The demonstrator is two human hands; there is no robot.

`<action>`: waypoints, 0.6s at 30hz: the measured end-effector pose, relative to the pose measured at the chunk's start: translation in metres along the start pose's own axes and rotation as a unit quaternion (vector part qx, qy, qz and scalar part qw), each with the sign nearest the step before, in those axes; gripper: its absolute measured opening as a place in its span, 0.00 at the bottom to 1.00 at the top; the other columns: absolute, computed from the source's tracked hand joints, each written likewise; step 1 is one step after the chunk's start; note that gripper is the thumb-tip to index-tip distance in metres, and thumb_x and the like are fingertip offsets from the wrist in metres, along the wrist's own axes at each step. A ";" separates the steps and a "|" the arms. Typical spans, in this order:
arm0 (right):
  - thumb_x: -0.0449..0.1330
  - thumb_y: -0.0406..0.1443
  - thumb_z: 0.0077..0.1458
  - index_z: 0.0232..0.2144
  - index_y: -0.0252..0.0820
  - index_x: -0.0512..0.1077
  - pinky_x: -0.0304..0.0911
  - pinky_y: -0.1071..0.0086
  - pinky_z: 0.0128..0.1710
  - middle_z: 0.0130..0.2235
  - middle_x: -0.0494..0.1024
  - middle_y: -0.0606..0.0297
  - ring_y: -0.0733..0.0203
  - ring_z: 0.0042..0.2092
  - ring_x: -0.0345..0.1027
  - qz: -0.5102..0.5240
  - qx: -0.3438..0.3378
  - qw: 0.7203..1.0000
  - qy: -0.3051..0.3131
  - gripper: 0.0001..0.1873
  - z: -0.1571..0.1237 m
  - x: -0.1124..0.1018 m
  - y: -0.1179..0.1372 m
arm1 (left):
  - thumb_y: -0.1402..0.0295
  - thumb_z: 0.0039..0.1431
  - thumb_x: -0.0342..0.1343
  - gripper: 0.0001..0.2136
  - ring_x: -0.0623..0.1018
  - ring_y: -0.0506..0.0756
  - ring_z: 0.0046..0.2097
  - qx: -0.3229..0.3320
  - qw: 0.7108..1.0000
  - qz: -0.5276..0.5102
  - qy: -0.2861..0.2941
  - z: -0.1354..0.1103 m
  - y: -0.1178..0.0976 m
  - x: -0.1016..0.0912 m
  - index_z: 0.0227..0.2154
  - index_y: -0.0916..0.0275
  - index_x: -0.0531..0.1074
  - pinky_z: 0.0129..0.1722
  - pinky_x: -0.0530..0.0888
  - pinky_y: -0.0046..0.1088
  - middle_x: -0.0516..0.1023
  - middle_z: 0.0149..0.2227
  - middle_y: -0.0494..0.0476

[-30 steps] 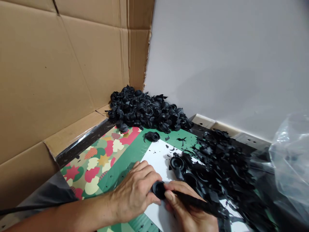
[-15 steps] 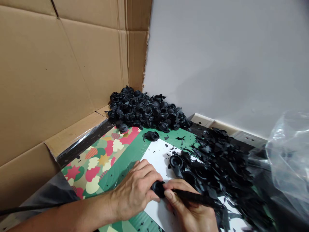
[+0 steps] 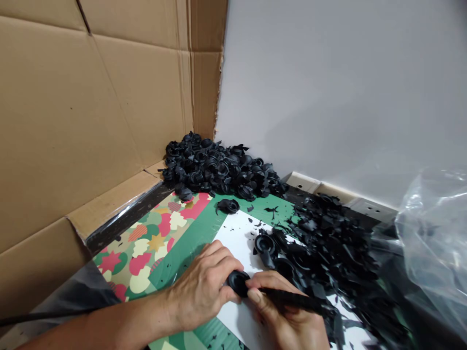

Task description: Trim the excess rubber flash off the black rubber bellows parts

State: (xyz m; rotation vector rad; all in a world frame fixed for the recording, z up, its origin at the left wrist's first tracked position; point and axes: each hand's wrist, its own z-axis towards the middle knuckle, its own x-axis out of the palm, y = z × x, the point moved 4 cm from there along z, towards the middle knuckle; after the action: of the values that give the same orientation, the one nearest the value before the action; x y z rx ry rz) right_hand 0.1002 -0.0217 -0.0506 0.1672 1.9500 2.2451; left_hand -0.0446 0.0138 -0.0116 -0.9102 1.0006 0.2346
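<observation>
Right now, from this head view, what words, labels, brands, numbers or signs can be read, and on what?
No word, label, brand, number or sign can be read.
The cardboard sheet shows no printing.
The patterned paper carries only shapes.
The white sheet shows only black specks.
Any moulded marks on the black ribbed parts, the black round part or the black tool are too small to tell.

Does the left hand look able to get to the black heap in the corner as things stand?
Probably yes, once it lets go: the left hand is gripping a black part, but only flat patterned paper lies between it and the heap.
</observation>
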 end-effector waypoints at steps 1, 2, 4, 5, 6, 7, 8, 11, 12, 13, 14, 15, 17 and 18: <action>0.66 0.41 0.48 0.22 0.47 0.78 0.66 0.70 0.28 0.26 0.76 0.64 0.58 0.29 0.71 0.004 0.003 1.000 0.004 0.07 0.000 0.000 0.001 | 0.78 0.50 0.64 0.09 0.71 0.57 0.38 -0.002 1.000 -0.002 0.001 0.000 0.000 0.000 0.34 0.65 0.71 0.38 0.70 0.32 0.75 0.33 0.56; 0.66 0.41 0.47 0.22 0.47 0.78 0.66 0.69 0.30 0.26 0.76 0.65 0.57 0.29 0.71 0.010 0.010 1.000 0.008 0.07 0.001 0.000 0.000 | 0.78 0.50 0.64 0.09 0.71 0.57 0.38 -0.004 1.000 -0.004 0.002 0.000 0.001 0.000 0.34 0.65 0.71 0.38 0.71 0.32 0.75 0.33 0.56; 0.67 0.41 0.46 0.23 0.47 0.78 0.65 0.69 0.28 0.27 0.77 0.64 0.56 0.31 0.71 0.025 0.033 0.999 0.007 0.06 0.001 -0.001 -0.001 | 0.77 0.49 0.65 0.11 0.71 0.57 0.39 -0.006 1.000 -0.008 0.007 0.000 0.002 0.001 0.35 0.65 0.71 0.39 0.71 0.33 0.75 0.33 0.56; 0.67 0.41 0.46 0.23 0.46 0.79 0.64 0.70 0.25 0.28 0.77 0.63 0.55 0.31 0.71 0.032 0.043 0.999 0.003 0.06 0.001 -0.002 -0.002 | 0.77 0.48 0.65 0.12 0.71 0.57 0.39 -0.007 1.000 -0.009 0.009 0.000 0.003 0.001 0.35 0.65 0.71 0.40 0.71 0.33 0.75 0.34 0.56; 0.67 0.41 0.46 0.24 0.45 0.79 0.62 0.71 0.22 0.29 0.77 0.62 0.55 0.31 0.71 0.034 0.050 0.998 -0.002 0.07 0.001 -0.002 -0.003 | 0.76 0.48 0.66 0.12 0.71 0.57 0.39 -0.007 1.000 -0.010 0.009 -0.001 0.003 0.002 0.35 0.65 0.71 0.40 0.71 0.33 0.75 0.34 0.56; 0.66 0.41 0.46 0.25 0.45 0.79 0.60 0.72 0.20 0.30 0.77 0.61 0.55 0.31 0.71 0.030 0.053 0.998 -0.006 0.07 0.001 -0.002 -0.003 | 0.76 0.48 0.66 0.12 0.71 0.57 0.39 -0.005 1.000 -0.010 0.008 -0.001 0.003 0.002 0.35 0.65 0.71 0.40 0.71 0.33 0.75 0.34 0.56; 0.66 0.41 0.47 0.25 0.44 0.79 0.58 0.72 0.19 0.30 0.77 0.60 0.56 0.31 0.71 0.023 0.051 0.998 -0.005 0.07 0.000 -0.001 -0.003 | 0.76 0.47 0.66 0.12 0.71 0.57 0.39 -0.003 1.000 -0.009 0.005 -0.001 0.004 0.002 0.35 0.65 0.71 0.39 0.71 0.33 0.75 0.33 0.56; 0.65 0.39 0.47 0.23 0.45 0.78 0.58 0.73 0.20 0.28 0.76 0.62 0.57 0.30 0.70 0.005 0.035 0.999 0.013 0.06 0.001 0.000 0.001 | 0.78 0.47 0.66 0.12 0.71 0.57 0.38 -0.003 1.000 -0.008 0.000 -0.002 0.004 0.002 0.34 0.65 0.72 0.38 0.71 0.32 0.75 0.33 0.56; 0.65 0.39 0.47 0.22 0.46 0.78 0.59 0.72 0.21 0.27 0.76 0.63 0.57 0.30 0.70 0.009 0.036 0.999 0.018 0.05 0.001 0.001 0.002 | 0.78 0.47 0.66 0.12 0.71 0.57 0.38 -0.004 1.000 -0.008 -0.001 -0.002 0.004 0.002 0.34 0.65 0.72 0.38 0.71 0.32 0.74 0.33 0.56; 0.66 0.38 0.46 0.21 0.46 0.78 0.61 0.71 0.24 0.26 0.75 0.64 0.57 0.30 0.70 0.017 0.041 0.999 0.021 0.05 0.001 0.001 0.003 | 0.78 0.47 0.66 0.12 0.71 0.57 0.39 -0.005 1.000 -0.009 0.000 -0.002 0.004 0.002 0.34 0.66 0.72 0.38 0.71 0.32 0.74 0.33 0.56; 0.66 0.38 0.46 0.21 0.46 0.78 0.63 0.70 0.27 0.25 0.75 0.65 0.56 0.31 0.71 0.027 0.049 0.998 0.021 0.05 0.001 0.001 0.002 | 0.78 0.46 0.66 0.12 0.71 0.57 0.39 -0.005 1.000 -0.010 0.001 -0.001 0.004 0.002 0.34 0.66 0.72 0.38 0.71 0.32 0.74 0.33 0.56; 0.67 0.39 0.45 0.22 0.46 0.78 0.64 0.68 0.31 0.25 0.75 0.65 0.55 0.32 0.71 0.035 0.057 0.998 0.015 0.05 0.002 0.000 0.002 | 0.78 0.46 0.67 0.13 0.71 0.57 0.39 -0.005 1.000 -0.011 0.001 -0.001 0.003 0.002 0.35 0.66 0.72 0.38 0.71 0.32 0.74 0.33 0.57; 0.67 0.39 0.46 0.23 0.46 0.78 0.65 0.65 0.37 0.27 0.76 0.64 0.53 0.34 0.72 0.038 0.064 0.997 0.000 0.04 0.002 -0.001 0.000 | 0.78 0.45 0.67 0.13 0.71 0.58 0.38 -0.003 1.000 -0.011 0.001 0.000 0.003 0.001 0.35 0.67 0.72 0.38 0.71 0.32 0.75 0.33 0.57; 0.66 0.39 0.46 0.24 0.47 0.78 0.65 0.64 0.39 0.28 0.76 0.64 0.53 0.35 0.72 0.033 0.060 0.998 -0.007 0.04 0.002 -0.002 0.000 | 0.78 0.45 0.68 0.13 0.71 0.58 0.38 -0.002 1.000 -0.012 0.001 0.000 0.003 0.001 0.35 0.67 0.72 0.38 0.71 0.32 0.75 0.33 0.57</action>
State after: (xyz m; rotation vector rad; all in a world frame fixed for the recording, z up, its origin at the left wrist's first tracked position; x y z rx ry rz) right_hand 0.1022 -0.0202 -0.0501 0.2636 2.1026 2.1606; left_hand -0.0453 0.0148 -0.0142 -0.9257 0.9913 0.2161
